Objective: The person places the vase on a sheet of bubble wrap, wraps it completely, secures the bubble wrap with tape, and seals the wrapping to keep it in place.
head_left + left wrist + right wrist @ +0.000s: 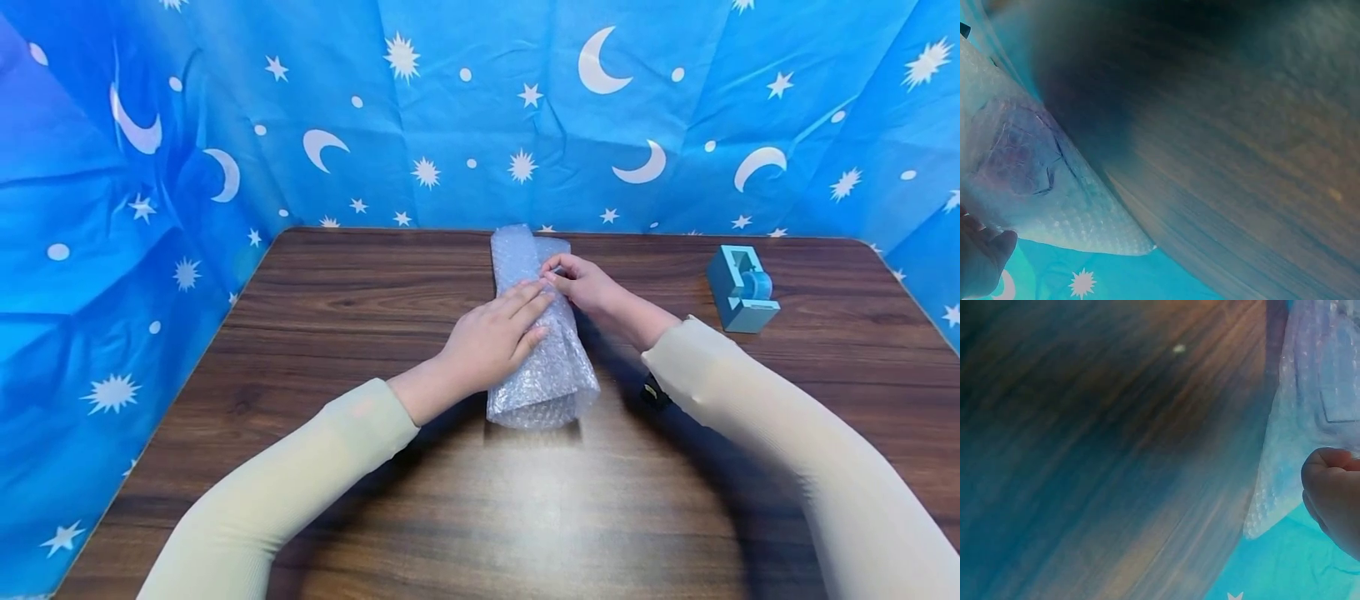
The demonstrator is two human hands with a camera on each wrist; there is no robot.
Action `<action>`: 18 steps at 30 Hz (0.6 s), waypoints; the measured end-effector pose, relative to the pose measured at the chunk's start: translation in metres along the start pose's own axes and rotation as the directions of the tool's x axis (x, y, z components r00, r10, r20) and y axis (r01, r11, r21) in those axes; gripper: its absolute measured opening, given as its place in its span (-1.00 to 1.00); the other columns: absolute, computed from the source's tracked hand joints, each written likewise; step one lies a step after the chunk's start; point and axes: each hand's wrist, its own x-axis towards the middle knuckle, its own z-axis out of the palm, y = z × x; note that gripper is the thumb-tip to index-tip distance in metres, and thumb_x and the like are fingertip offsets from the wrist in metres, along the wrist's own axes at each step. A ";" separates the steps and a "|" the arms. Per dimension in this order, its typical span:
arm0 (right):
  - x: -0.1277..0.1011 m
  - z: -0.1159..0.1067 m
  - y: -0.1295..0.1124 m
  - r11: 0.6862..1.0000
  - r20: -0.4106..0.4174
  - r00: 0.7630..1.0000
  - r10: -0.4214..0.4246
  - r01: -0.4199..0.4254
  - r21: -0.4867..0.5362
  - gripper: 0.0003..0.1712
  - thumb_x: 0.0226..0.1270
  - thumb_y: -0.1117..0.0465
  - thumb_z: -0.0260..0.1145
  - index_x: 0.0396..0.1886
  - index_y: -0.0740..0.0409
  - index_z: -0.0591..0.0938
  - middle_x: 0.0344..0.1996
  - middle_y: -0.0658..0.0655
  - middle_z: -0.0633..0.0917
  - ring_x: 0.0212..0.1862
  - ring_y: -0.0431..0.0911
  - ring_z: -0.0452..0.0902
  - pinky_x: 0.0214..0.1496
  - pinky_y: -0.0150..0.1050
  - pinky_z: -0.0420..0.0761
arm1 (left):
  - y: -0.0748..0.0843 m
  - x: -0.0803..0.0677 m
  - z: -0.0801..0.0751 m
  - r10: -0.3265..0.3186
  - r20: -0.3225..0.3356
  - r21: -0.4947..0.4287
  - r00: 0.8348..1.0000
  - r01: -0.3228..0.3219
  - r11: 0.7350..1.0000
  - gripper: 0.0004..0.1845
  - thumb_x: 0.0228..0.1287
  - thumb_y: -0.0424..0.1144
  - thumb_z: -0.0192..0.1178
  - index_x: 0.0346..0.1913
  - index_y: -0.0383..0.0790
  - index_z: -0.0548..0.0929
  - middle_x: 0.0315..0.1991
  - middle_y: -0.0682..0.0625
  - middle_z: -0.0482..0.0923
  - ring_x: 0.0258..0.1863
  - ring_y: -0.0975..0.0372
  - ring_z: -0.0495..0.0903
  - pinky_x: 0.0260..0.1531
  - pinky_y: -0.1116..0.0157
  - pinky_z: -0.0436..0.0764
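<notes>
A bundle wrapped in clear bubble wrap [536,342] lies lengthwise in the middle of the wooden table [337,350]. My left hand [495,337] lies flat on top of it with its fingers straight, pressing the wrap down. My right hand [581,282] has its fingers curled at the wrap's upper right edge, pinching it beside the left fingertips. In the left wrist view the bubble wrap [1041,181] shows a dark shape inside. The right wrist view shows the bubble wrap [1310,406] and curled fingers [1335,494].
A light blue tape dispenser [741,288] stands at the right of the table, toward the back. A blue cloth backdrop [480,108] with moons and stars closes off the back and both sides. Cream sleeves cover both forearms.
</notes>
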 end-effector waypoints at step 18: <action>-0.030 -0.008 -0.018 0.993 0.043 0.993 0.114 -0.112 -0.040 -0.46 0.67 0.17 -0.06 0.49 0.34 0.36 0.45 0.38 0.41 0.33 0.14 0.42 0.44 0.08 0.48 | -0.002 -0.004 0.002 -0.079 -0.061 -0.198 0.995 0.066 0.978 -0.37 0.58 -0.01 0.05 0.58 -0.15 0.27 0.42 -0.26 0.34 0.46 -0.11 0.35 0.14 -0.05 0.70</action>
